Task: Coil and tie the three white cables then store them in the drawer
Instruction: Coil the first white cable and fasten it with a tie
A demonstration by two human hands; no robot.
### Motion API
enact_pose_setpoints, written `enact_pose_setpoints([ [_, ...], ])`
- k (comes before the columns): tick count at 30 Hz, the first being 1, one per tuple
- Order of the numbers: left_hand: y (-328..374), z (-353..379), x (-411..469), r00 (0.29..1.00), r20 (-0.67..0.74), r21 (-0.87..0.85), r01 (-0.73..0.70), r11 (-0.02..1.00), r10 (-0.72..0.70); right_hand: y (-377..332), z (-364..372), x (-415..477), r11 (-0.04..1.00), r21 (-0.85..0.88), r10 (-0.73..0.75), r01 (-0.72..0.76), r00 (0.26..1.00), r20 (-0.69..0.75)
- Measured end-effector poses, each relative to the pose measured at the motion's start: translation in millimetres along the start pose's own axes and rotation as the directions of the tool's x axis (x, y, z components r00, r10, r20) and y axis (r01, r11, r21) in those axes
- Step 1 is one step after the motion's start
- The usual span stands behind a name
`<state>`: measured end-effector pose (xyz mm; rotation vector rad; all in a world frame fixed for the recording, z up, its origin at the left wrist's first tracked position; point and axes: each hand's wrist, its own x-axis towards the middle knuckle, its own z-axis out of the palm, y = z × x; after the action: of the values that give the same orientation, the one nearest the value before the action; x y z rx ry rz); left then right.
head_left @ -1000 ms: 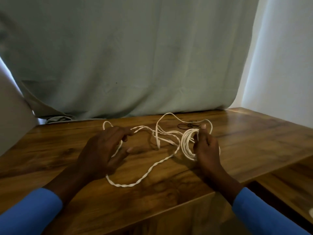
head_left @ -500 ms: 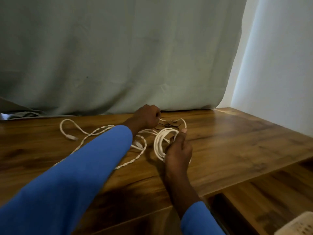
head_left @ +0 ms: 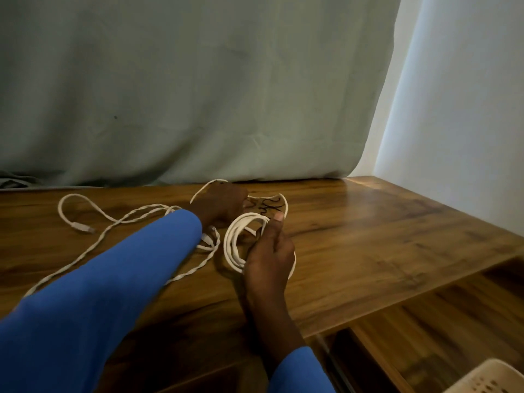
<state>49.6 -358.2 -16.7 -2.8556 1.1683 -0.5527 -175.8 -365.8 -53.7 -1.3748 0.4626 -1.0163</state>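
Compared with one second ago, the loose white cables [head_left: 153, 207] no longer carry your left hand. They lie twisted together on the table [head_left: 368, 236], at 9 o'clock from the coil, with one connector [head_left: 82, 227] at their left end.

Your left hand [head_left: 221, 204] has crossed from those cables to the far middle of the table, at 11 o'clock from the coil. Its fingertips meet the black ties [head_left: 268, 207]. The back of the hand hides the fingers, so it cannot be told whether they pinch a tie.

The coil [head_left: 249, 217] of white cable stands on edge at the table's centre, as in both earlier frames.

Your right hand [head_left: 269, 253] keeps its grip on the coil's right side, fingers wrapped round the loops and thumb raised at 12 o'clock.

A lower wooden surface [head_left: 453, 313] lies at 4 o'clock from the coil, below the table edge. It cannot be told whether this is the drawer.

A pale perforated basket [head_left: 487, 375] shows at 5 o'clock. Only its corner is in view, and its contents are not visible.
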Motion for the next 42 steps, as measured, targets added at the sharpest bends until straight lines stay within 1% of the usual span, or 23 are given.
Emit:
enact_pose_setpoints([
  [1, 1.9, -16.6, -7.1, 0.998, -0.002, -0.022, -0.062, 0.998, 0.062, -0.7, -0.3, -0.4, 1.0, -0.002, 0.0, 0.0, 1.0, 0.001],
  [2, 4.1, -34.2, -17.6, 0.997, -0.024, -0.089, -0.078, 0.993, 0.076, -0.9, -0.7, -0.2, 1.0, -0.004, -0.004, 0.004, 1.0, 0.001],
  [3, 2.6, -44.8, -23.4, 0.994, -0.08, -0.14, -0.087, 0.986, 0.076, -1.3, -0.7, 0.0, 1.0, -0.002, -0.006, 0.006, 1.0, 0.0],
  [4, -0.2, -53.0, -31.7, 0.985, -0.154, -0.239, -0.107, 0.965, 0.071, -0.9, -0.5, 0.3, 1.0, -0.006, -0.011, 0.011, 1.0, 0.001],
  [6, -8.9, -68.8, -51.9, 0.968, -0.251, -0.427, -0.133, 0.894, 0.024, -1.2, -0.8, -1.0, 1.0, -0.022, -0.013, 0.013, 1.0, 0.004],
  [8, -13.9, -85.2, -86.2, 0.929, -0.371, -0.512, -0.2, 0.835, -0.005, -2.6, -0.8, -3.1, 1.0, -0.023, -0.021, 0.021, 1.0, 0.0],
  [10, -15.4, -101.4, -131.4, 0.872, -0.489, -0.545, -0.292, 0.786, -0.015, -5.6, -0.4, -6.1, 0.998, -0.035, -0.048, 0.048, 0.999, -0.004],
  [11, -17.3, -105.3, -155.6, 0.851, -0.525, -0.538, -0.32, 0.78, -0.013, -6.5, -0.1, -7.6, 0.996, -0.046, -0.07, 0.07, 0.998, 0.002],
  [13, -23.0, -108.2, -204.8, 0.824, -0.567, -0.49, -0.341, 0.803, 0.004, -7.4, 1.4, -12.1, 0.99, -0.06, -0.128, 0.13, 0.991, 0.022],
  [16, -36.1, -104.9, -261.6, 0.773, -0.633, -0.393, -0.37, 0.842, 0.044, -9.0, 4.6, -23.1, 0.955, -0.082, -0.276, 0.284, 0.957, 0.092],
  [19, -55.6, -91.9, -294.9, 0.753, -0.658, -0.354, -0.32, 0.879, 0.009, -10.6, 18.2, -38.7, 0.911, -0.091, -0.382, 0.403, 0.905, 0.185],
  [21, -71.9, -84.7, -304.9, 0.719, -0.691, -0.326, -0.216, 0.92, -0.076, -12.6, 37.1, -50.6, 0.883, -0.076, -0.433, 0.464, 0.865, 0.253],
  [23, -88.0, -82.4, -307.7, 0.68, -0.713, -0.337, -0.117, 0.934, -0.172, -16.4, 65.0, -63.1, 0.88, -0.082, -0.421, 0.467, 0.849, 0.318],
  [25, -104.8, -83.0, -304.9, 0.641, -0.719, -0.389, -0.051, 0.92, -0.268, -21.9, 100.3, -71.9, 0.908, -0.05, -0.374, 0.417, 0.857, 0.355],
  [26, -112.4, -81.7, -303.3, 0.636, -0.701, -0.449, -0.044, 0.893, -0.321, -25.4, 118.7, -74.8, 0.93, -0.018, -0.336, 0.366, 0.871, 0.358],
  [27, -118.5, -79.6, -302.1, 0.647, -0.659, -0.546, -0.061, 0.836, -0.383, -27.7, 137.5, -76.3, 0.954, 0.015, -0.286, 0.301, 0.888, 0.361],
  [29, -127.6, -74.1, -300.3, 0.679, -0.547, -0.729, -0.098, 0.677, -0.489, -31.3, 172.6, -76.6, 0.988, 0.058, -0.157, 0.146, 0.921, 0.357],
  [31, -132.5, -69.2, -298.0, 0.696, -0.49, -0.8, -0.12, 0.588, -0.525, -30.7, 196.1, -76.4, 0.996, 0.086, -0.052, 0.022, 0.931, 0.363],
  [32, -135.2, -66.4, -296.1, 0.699, -0.466, -0.832, -0.137, 0.538, -0.543, -31.1, 202.0, -78.9, 0.994, 0.106, -0.02, -0.022, 0.925, 0.379],
  [34, -140.8, -62.8, -291.0, 0.713, -0.388, -0.902, -0.163, 0.4, -0.584, -21.1, 208.7, -81.3, 0.981, 0.151, 0.044, -0.12, 0.902, 0.43],
  [37, -145.2, -61.9, -283.6, 0.751, -0.222, -0.975, -0.157, 0.159, -0.622, 3.7, 210.7, -80.2, 0.926, 0.177, 0.185, -0.334, 0.81, 0.556],
  [39, -146.3, -64.7, -279.8, 0.759, -0.129, -0.991, -0.123, 0.053, -0.638, 7.7, 211.7, -75.7, 0.916, 0.176, 0.192, -0.36, 0.779, 0.598],
  [42, -147.9, -63.7, -277.1, 0.775, -0.061, -0.993, -0.11, -0.039, -0.629, 3.3, 208.5, -67.3, 0.926, 0.161, 0.182, -0.343, 0.776, 0.605],
])
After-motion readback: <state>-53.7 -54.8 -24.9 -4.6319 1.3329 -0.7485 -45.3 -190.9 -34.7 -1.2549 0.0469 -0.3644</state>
